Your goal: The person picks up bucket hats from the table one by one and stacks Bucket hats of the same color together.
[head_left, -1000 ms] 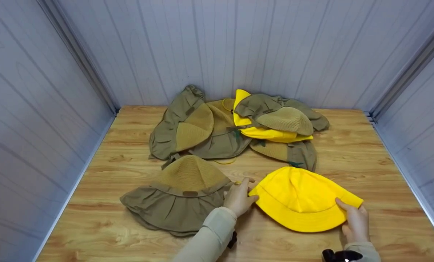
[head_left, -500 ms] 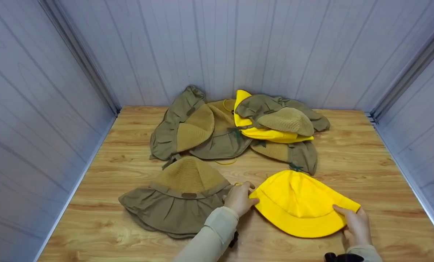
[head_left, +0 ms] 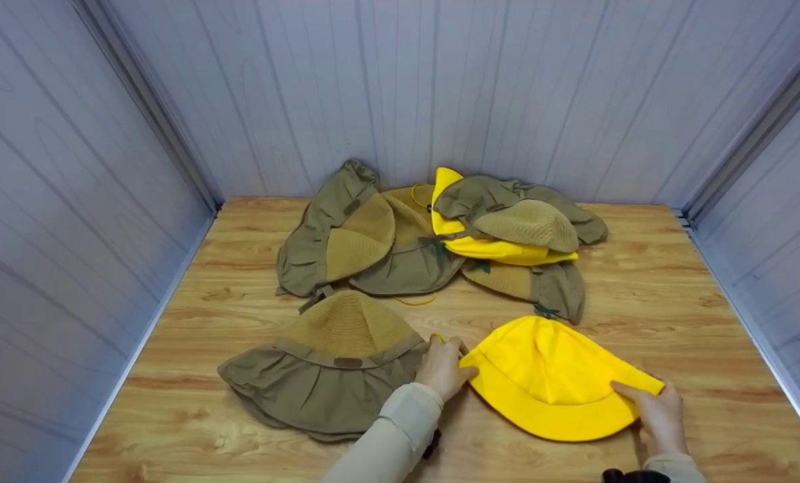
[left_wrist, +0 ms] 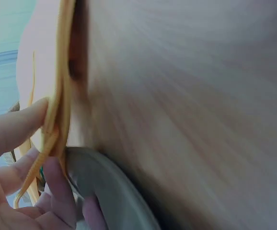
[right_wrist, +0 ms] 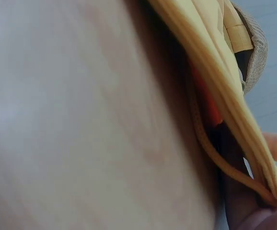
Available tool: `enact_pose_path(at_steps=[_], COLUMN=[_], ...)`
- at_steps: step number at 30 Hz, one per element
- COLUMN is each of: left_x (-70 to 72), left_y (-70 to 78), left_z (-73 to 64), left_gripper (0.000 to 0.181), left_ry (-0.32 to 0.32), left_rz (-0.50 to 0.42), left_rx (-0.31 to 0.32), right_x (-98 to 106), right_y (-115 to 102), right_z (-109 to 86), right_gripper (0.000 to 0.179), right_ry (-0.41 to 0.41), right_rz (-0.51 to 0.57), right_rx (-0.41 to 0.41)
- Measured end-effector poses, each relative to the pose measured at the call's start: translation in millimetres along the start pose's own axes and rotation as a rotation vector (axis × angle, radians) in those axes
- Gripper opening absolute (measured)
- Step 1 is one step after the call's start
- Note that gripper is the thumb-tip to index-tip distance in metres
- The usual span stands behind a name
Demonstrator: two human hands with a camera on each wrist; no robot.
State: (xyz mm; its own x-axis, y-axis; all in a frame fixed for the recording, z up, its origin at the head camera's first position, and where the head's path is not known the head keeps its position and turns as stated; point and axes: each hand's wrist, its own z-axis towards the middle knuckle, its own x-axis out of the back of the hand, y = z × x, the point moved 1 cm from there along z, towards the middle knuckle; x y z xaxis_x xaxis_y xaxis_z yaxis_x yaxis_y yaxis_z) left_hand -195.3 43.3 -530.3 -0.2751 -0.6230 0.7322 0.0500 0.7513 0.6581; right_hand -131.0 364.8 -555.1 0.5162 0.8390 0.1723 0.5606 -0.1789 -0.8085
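Note:
A yellow bucket hat (head_left: 550, 376) lies flattened at the front right, held by both hands. My left hand (head_left: 441, 369) pinches its left corner, beside the brim of a khaki sun hat (head_left: 319, 386). At the opposite corner my right hand (head_left: 661, 417) grips the brim, thumb on top and fingers underneath. In the left wrist view, thumb and fingers close on the yellow brim edge (left_wrist: 62, 62), and a grey-green brim (left_wrist: 102, 184) runs beneath the fingers. A yellow cord (right_wrist: 203, 141) loops below the hat edge (right_wrist: 215, 72) in the right wrist view.
Several khaki hats with straw-coloured crowns (head_left: 359, 245) are heaped at the back, with another yellow hat (head_left: 500, 249) partly under a khaki one (head_left: 534, 218). The wooden tabletop (head_left: 172, 429) is bounded by pale panel walls (head_left: 400, 87) behind and at both sides.
The yellow hat has come slightly toward the front edge, its right corner a little lower and further left with my right hand. My left hand stays almost in place.

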Motion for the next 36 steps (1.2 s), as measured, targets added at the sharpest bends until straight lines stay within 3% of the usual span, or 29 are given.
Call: enact_pose_path(at_steps=[5, 10, 14, 18, 21, 25, 29, 36], left_x=[5.9, 19.5, 23.9, 13.7, -1.7, -26.8, -44.7, -58.8], left_y=[-1.4, 5.4, 15.4, 26.9, 35.6, 42.3, 43.9, 37.8], left_z=[-1.3, 2.3, 3.1, -0.1, -7.0, -17.3, -19.0, -15.4], left_gripper=[0.036, 0.041, 0.039, 0.040, 0.053, 0.072, 0.074, 0.074], left_ry=[0.037, 0.090, 0.213, 0.279, 0.215, 0.029, -0.079, -0.148], left_rz=[0.079, 0.325, 0.495, 0.623, 0.725, 0.840, 0.939, 0.999], left_rx=[-0.061, -0.080, -0.111, -0.167, -0.245, -0.306, -0.281, -0.220], right_x=[8, 13, 1, -20, -37, -59, -74, -82], right_y=[-9, -28, -35, -34, -31, -22, -12, -3], right_z=[2.3, -5.0, -18.7, -29.2, -31.9, -32.3, -31.5, -26.8], right_gripper=[0.105, 0.085, 0.074, 0.071, 0.082, 0.101, 0.106, 0.108], right_ry=[0.031, 0.015, -0.012, -0.109, -0.222, -0.358, -0.429, -0.444], right_rz=[-0.107, -0.312, -0.399, -0.501, -0.636, -0.827, -0.965, -1.077], right_rx=[0.134, 0.248, 0.382, 0.495, 0.520, 0.593, 0.680, 0.652])
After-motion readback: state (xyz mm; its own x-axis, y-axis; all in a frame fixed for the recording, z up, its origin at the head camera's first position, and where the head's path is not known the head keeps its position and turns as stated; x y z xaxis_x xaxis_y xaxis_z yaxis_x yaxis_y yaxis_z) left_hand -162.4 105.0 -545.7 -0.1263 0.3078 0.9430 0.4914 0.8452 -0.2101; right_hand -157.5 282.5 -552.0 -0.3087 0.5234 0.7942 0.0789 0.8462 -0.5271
